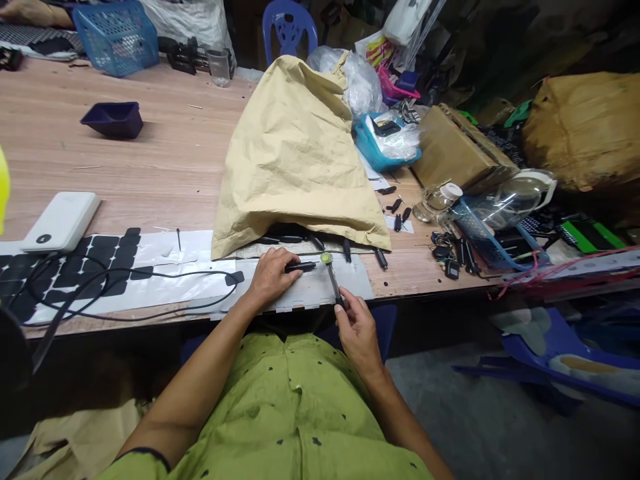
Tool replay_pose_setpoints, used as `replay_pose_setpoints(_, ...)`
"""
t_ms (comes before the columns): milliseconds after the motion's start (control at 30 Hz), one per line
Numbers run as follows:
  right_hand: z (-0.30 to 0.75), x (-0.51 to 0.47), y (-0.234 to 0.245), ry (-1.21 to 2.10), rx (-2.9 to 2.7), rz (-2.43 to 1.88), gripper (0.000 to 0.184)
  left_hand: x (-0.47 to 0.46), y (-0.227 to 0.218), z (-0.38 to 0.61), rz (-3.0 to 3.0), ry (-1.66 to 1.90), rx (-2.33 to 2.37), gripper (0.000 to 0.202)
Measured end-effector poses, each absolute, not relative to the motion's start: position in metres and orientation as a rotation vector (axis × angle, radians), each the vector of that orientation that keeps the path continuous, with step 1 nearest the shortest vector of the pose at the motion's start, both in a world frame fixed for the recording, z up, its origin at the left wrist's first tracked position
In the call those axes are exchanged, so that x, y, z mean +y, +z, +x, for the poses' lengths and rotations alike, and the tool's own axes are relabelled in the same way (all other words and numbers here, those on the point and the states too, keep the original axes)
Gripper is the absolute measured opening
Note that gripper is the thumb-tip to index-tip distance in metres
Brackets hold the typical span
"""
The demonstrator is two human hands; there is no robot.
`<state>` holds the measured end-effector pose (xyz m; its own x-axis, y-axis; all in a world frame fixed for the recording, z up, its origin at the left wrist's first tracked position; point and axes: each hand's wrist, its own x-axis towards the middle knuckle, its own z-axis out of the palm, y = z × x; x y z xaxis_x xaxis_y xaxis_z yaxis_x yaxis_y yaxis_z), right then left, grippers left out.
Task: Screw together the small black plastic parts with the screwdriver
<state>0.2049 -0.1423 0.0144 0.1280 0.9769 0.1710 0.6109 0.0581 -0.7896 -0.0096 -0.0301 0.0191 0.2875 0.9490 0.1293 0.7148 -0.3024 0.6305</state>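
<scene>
My left hand (273, 275) is closed on a small black cylindrical piece (301, 267), holding it flat against a pale grey board (350, 275) at the table's front edge. In my right hand (359, 328) is a small hammer (333, 280), gripped by its dark handle end. Its round yellow-green head is beside the right end of the black piece. Just beyond my hands lies a big tan sack (295, 153), its open mouth facing me. Several similar black pieces (347, 250) stick out from under the sack's edge.
On the left are a white power bank (63, 221), a black cable (170, 273), sheets of black stickers (100, 263) and a dark purple tray (114, 121). To the right stand a blue basket (387, 150), a clear jar (440, 200), key fobs (450, 257) and a cardboard box (453, 150).
</scene>
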Motion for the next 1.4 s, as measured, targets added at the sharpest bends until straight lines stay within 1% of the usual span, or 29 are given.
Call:
replay_pose_setpoints(133,0.212,-0.139,0.015,0.494,-1.576,-1.729,0.039,-0.031,0.019,-0.011,2.129,0.677,1.462,0.014)
replay_pose_setpoints(367,0.21,-0.137,0.014,0.496,-1.611,-1.756,0.04,-0.032,0.024,-0.021,2.147,0.663,1.326,0.024)
replay_pose_setpoints(567,0.208,-0.137,0.016,0.502,-1.608,-1.764,0.04,-0.067,0.037,-0.025,2.273,0.573,0.917,0.017)
replay_pose_setpoints(667,0.207,-0.137,0.016,0.497,-1.614,-1.771,0.04,-0.091,0.032,-0.017,2.399,0.512,0.849,0.013)
replay_pose_setpoints(800,0.207,-0.137,0.016,0.493,-1.62,-1.779,0.039,-0.109,0.022,-0.005,2.537,0.474,0.99,0.011)
replay_pose_setpoints(900,0.206,-0.137,0.015,0.475,-1.628,-1.774,0.04,-0.105,0.021,-0.005,2.529,0.529,0.997,0.02)
replay_pose_setpoints(967,0.206,-0.136,0.014,0.461,-1.639,-1.765,0.04,-0.09,0.024,-0.011,2.477,0.598,1.064,0.022)
replay_pose_setpoints(1033,0.206,-0.136,0.013,0.449,-1.649,-1.762,0.039,-0.069,0.03,-0.022,2.399,0.655,1.274,0.024)
replay_pose_setpoints(1133,0.206,-0.135,0.01,0.443,-1.654,-1.763,0.04,-0.034,0.038,-0.04,2.254,0.685,1.748,0.028)
replay_pose_setpoints(1233,0.205,-0.135,0.007,0.436,-1.644,-1.752,0.04,-0.007,0.042,-0.054,2.183,0.582,1.986,0.026)
replay_pose_setpoints(1400,0.203,-0.134,0.003,0.435,-1.625,-1.743,0.04,0.011,0.04,-0.059,2.206,0.36,2.033,0.018)
